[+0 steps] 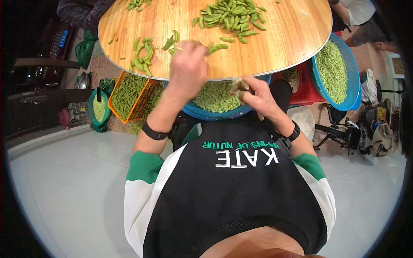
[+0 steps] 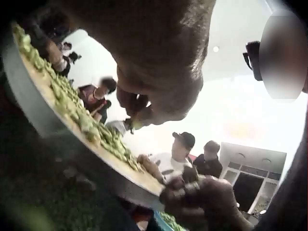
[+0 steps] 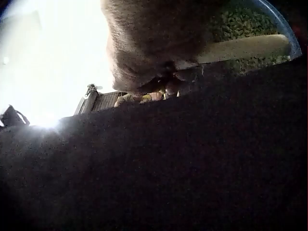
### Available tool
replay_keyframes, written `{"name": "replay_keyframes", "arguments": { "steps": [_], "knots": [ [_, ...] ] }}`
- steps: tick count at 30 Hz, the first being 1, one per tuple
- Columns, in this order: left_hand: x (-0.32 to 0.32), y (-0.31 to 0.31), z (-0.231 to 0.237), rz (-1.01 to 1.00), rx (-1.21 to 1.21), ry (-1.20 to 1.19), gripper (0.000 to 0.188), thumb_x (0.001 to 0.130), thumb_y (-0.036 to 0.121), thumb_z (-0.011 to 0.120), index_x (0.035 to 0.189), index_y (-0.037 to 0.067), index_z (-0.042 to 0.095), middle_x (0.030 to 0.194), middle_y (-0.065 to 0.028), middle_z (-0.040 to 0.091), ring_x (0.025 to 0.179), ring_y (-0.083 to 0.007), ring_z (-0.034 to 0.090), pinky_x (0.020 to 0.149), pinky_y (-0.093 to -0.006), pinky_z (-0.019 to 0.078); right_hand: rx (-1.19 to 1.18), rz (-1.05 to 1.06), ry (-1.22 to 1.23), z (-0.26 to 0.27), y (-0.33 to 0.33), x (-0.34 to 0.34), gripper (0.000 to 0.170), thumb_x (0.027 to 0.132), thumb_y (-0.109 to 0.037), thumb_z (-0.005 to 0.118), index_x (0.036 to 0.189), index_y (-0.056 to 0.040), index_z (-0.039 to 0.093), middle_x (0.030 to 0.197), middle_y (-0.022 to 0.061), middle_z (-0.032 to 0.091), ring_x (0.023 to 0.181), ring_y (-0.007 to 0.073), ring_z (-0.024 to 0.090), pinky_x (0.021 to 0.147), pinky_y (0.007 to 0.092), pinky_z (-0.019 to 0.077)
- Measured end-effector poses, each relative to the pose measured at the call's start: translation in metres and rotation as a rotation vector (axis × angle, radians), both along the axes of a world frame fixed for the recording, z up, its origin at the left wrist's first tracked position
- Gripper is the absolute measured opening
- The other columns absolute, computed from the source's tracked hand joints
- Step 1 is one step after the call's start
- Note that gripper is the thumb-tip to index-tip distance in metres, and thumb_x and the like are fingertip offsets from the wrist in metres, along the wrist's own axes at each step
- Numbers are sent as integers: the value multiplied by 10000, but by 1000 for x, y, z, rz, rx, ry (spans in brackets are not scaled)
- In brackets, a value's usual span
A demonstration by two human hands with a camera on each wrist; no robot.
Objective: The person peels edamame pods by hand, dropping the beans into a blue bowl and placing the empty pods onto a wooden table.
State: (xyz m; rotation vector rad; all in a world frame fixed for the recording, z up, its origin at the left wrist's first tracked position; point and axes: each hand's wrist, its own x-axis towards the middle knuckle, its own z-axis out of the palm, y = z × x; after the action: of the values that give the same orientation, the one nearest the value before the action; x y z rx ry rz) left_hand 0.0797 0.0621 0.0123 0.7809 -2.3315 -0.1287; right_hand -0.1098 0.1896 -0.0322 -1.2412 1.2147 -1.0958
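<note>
My left hand (image 1: pixel 188 66), blurred, is over the near edge of the round wooden table (image 1: pixel 279 47). In the left wrist view its fingers curl together with a yellow-green soybean pod (image 2: pixel 138 121) at their tips. A few loose pods (image 1: pixel 168 43) lie beside it. My right hand (image 1: pixel 260 98) is just off the table edge, fingers curled, and something pale covers its fingertips. The right wrist view shows a bit of yellow-green pod (image 3: pixel 146 97) pinched there, mostly hidden. Below both hands, a blue basin (image 1: pixel 215 116) of shelled beans (image 1: pixel 217 96) sits at my lap.
A heap of pods (image 1: pixel 232 17) lies farther back on the table, with a smaller group (image 1: pixel 143 56) at left. An orange crate (image 1: pixel 140 101) of pods stands at left, near a green basin (image 1: pixel 91 109). A large blue basin (image 1: pixel 356 79) of beans is at right. Other people sit around.
</note>
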Motion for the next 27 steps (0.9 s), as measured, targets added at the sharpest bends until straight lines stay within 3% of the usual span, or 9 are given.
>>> {"name": "replay_keyframes", "arguments": {
  "steps": [1,5,7,12,15,17,18,21,27],
  "knots": [
    [2,-13,-1,66,-154,-53,85,713,-17,566,792,1,593,872,-164,553,843,-339,539,714,-422,458,47,101,-40,4,2,1,222,825,1,502,1018,24,607,777,26,593,630,69,535,583,214,440],
    [-15,-26,-21,10,-106,25,73,724,-4,582,793,5,602,872,-151,552,912,-346,515,773,-427,447,-59,133,-32,-3,1,6,298,839,0,499,1125,38,574,898,60,598,669,82,554,641,234,487],
    [-27,-26,-33,-73,-63,-124,62,736,10,585,796,8,604,883,-159,547,887,-334,519,776,-426,453,-46,142,-57,7,0,6,362,859,-17,463,1210,42,530,918,67,598,652,77,543,589,215,466],
    [-34,-30,-37,-17,-94,-240,50,740,38,600,783,12,597,900,-156,542,889,-334,511,779,-435,441,110,5,-235,8,3,-2,426,937,-101,410,1342,25,435,919,70,601,609,64,508,472,181,387],
    [-35,-22,-27,-92,-107,-38,68,771,61,614,796,2,593,865,-146,576,809,-295,552,720,-382,458,84,-115,-336,4,-1,-3,376,987,-157,420,1337,-20,441,856,45,588,602,63,511,457,191,390],
    [-33,-8,-10,-135,894,128,113,824,90,622,846,-15,589,803,-103,614,706,-200,579,648,-305,463,72,-144,-527,5,-3,-4,380,980,-148,427,1338,-20,436,851,46,586,577,74,490,444,193,377],
    [-34,-3,-11,-271,1051,307,143,882,131,610,886,-11,593,730,-38,619,633,-105,559,579,-237,447,100,-173,-588,9,-6,-2,383,978,-145,425,1340,-23,429,836,47,577,553,86,466,429,199,364],
    [-30,10,-6,-371,1388,378,128,907,133,592,884,7,596,716,2,592,628,-62,533,564,-220,440,133,-86,-707,13,-7,-2,383,982,-154,420,1343,-27,423,839,57,569,545,90,454,416,200,354],
    [-20,6,-15,-342,1417,276,122,909,136,597,892,15,592,746,17,584,629,-22,496,542,-179,390,112,5,-818,16,-5,-1,400,985,-177,437,1352,-18,415,848,65,544,539,81,433,402,187,335]
  ]
}}
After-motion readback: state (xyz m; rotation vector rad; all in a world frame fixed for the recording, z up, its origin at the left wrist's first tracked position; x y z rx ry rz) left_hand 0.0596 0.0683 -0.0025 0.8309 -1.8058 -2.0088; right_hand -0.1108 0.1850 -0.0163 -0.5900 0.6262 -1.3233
